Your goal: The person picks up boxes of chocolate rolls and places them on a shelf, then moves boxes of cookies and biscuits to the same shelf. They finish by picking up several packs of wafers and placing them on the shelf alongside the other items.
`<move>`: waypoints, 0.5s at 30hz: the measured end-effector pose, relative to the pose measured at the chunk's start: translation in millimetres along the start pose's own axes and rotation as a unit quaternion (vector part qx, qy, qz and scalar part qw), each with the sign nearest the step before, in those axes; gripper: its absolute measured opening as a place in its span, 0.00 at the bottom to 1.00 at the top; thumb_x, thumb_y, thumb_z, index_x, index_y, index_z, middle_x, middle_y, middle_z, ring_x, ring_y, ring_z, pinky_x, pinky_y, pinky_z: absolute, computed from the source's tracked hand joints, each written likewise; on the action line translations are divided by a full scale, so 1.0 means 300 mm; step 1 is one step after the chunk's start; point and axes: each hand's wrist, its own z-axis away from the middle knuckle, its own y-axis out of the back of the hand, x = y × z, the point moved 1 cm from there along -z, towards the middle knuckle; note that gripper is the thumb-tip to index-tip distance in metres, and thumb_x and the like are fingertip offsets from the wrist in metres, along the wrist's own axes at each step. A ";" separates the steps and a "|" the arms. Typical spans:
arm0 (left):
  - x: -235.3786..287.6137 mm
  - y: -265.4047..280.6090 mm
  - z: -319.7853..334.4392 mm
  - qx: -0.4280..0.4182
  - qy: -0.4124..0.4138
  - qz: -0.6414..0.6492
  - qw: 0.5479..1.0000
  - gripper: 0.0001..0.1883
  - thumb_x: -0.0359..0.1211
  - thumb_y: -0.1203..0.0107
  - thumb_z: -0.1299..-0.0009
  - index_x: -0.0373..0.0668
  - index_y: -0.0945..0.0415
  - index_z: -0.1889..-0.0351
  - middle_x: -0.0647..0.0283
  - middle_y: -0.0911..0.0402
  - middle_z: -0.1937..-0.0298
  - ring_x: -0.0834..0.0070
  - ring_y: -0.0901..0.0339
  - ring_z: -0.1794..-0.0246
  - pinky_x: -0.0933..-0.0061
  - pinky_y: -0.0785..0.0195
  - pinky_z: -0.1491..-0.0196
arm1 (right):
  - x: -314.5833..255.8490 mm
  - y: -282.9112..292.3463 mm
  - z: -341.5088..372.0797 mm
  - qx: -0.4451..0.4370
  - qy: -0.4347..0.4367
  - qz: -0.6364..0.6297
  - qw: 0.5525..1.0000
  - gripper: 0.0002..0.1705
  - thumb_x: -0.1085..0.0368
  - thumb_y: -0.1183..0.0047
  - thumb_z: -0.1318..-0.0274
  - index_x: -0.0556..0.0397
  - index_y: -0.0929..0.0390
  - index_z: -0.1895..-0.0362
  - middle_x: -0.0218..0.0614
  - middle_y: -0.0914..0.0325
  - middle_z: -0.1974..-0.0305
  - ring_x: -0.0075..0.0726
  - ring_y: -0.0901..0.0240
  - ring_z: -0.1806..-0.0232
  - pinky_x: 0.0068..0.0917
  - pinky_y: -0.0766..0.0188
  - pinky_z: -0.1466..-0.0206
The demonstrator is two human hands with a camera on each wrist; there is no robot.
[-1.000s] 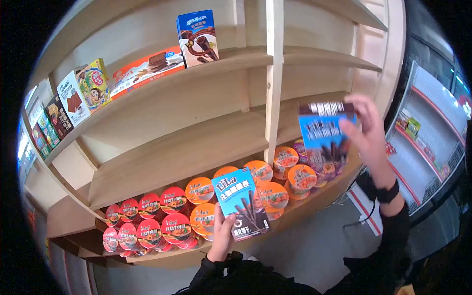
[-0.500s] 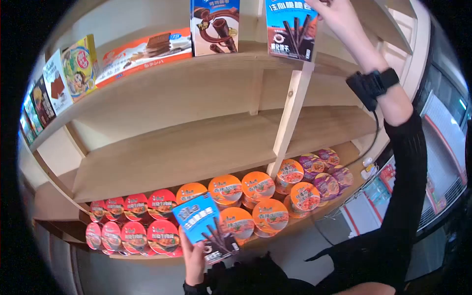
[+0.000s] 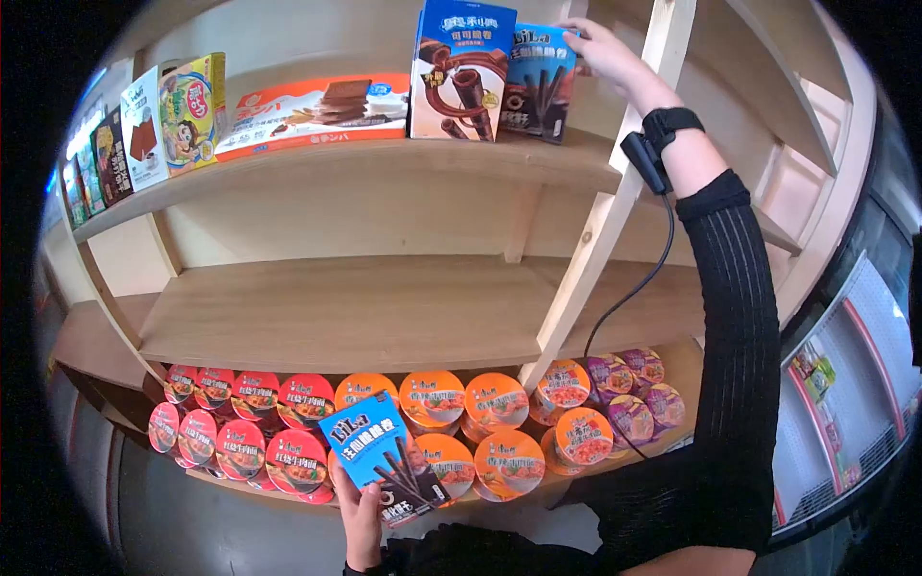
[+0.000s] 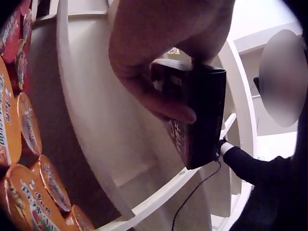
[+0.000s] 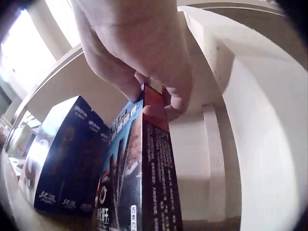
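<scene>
A blue and dark LiLa box point(image 3: 540, 84) stands upright on the upper shelf, just right of a blue Oreo-style roll box point(image 3: 463, 72). My right hand point(image 3: 615, 60) pinches its top right edge; in the right wrist view the fingers point(image 5: 156, 111) grip the top of that box point(image 5: 161, 168). Low in front of the noodle cups, my left hand point(image 3: 360, 523) holds a second LiLa box point(image 3: 384, 461) by its lower left side, front face up. The left wrist view shows the thumb and fingers of my left hand point(image 4: 163, 62) round this box point(image 4: 204, 115).
Left along the upper shelf point(image 3: 365, 158) are an orange biscuit box point(image 3: 322, 110), a yellow box point(image 3: 192, 110) and several others. A wooden post point(image 3: 600, 230) stands right of the placed box. Red cups point(image 3: 240, 448) and orange cups point(image 3: 507, 465) fill the bottom shelf.
My right hand has carried its box from the right, past the post, onto the upper shelf beside the blue box. My left hand still holds its box, now a little further left.
</scene>
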 end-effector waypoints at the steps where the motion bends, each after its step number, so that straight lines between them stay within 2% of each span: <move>1: 0.019 -0.028 -0.002 -0.010 -0.022 -0.008 1.000 0.31 0.26 0.52 0.36 0.41 0.51 0.35 0.63 0.31 0.49 0.81 0.30 0.59 0.83 0.34 0.63 | 0.008 -0.019 0.000 -0.008 0.004 -0.060 0.998 0.16 0.57 0.60 0.34 0.40 0.31 0.44 0.23 0.28 0.55 0.18 0.35 0.59 0.21 0.35 0.57; 2: 0.023 -0.038 -0.008 -0.007 -0.028 -0.007 1.000 0.31 0.26 0.52 0.36 0.41 0.51 0.35 0.63 0.31 0.49 0.81 0.30 0.59 0.83 0.34 0.63 | 0.012 -0.036 -0.006 -0.019 0.007 -0.118 0.993 0.16 0.58 0.60 0.34 0.40 0.31 0.44 0.23 0.28 0.55 0.18 0.35 0.60 0.23 0.35 0.57; 4: 0.022 -0.051 -0.011 -0.002 -0.064 -0.011 0.998 0.30 0.26 0.52 0.36 0.42 0.50 0.35 0.63 0.31 0.50 0.81 0.30 0.60 0.82 0.33 0.63 | 0.014 -0.036 -0.020 -0.025 0.011 -0.125 0.992 0.16 0.59 0.61 0.33 0.40 0.31 0.44 0.24 0.28 0.54 0.19 0.35 0.57 0.24 0.36 0.54; 7: 0.020 -0.037 -0.005 0.018 -0.046 -0.018 0.999 0.30 0.27 0.52 0.36 0.43 0.49 0.36 0.64 0.31 0.50 0.81 0.30 0.59 0.83 0.33 0.63 | 0.010 -0.025 -0.014 -0.053 0.001 -0.188 0.981 0.17 0.61 0.61 0.34 0.40 0.31 0.43 0.25 0.29 0.51 0.21 0.35 0.50 0.26 0.37 0.50; 13: 0.032 -0.050 0.016 0.034 -0.033 -0.034 0.998 0.30 0.29 0.52 0.35 0.44 0.49 0.35 0.64 0.31 0.50 0.80 0.29 0.58 0.83 0.33 0.64 | 0.015 -0.016 -0.041 -0.054 0.008 -0.202 0.978 0.17 0.63 0.63 0.34 0.41 0.29 0.44 0.26 0.28 0.50 0.21 0.35 0.50 0.26 0.38 0.48; 15: 0.035 -0.072 0.021 0.001 -0.032 -0.018 0.999 0.28 0.28 0.51 0.35 0.43 0.48 0.37 0.63 0.31 0.50 0.79 0.29 0.57 0.80 0.33 0.60 | 0.013 -0.027 -0.032 -0.029 0.030 -0.201 0.979 0.17 0.65 0.65 0.34 0.44 0.28 0.45 0.29 0.27 0.52 0.25 0.33 0.51 0.27 0.36 0.48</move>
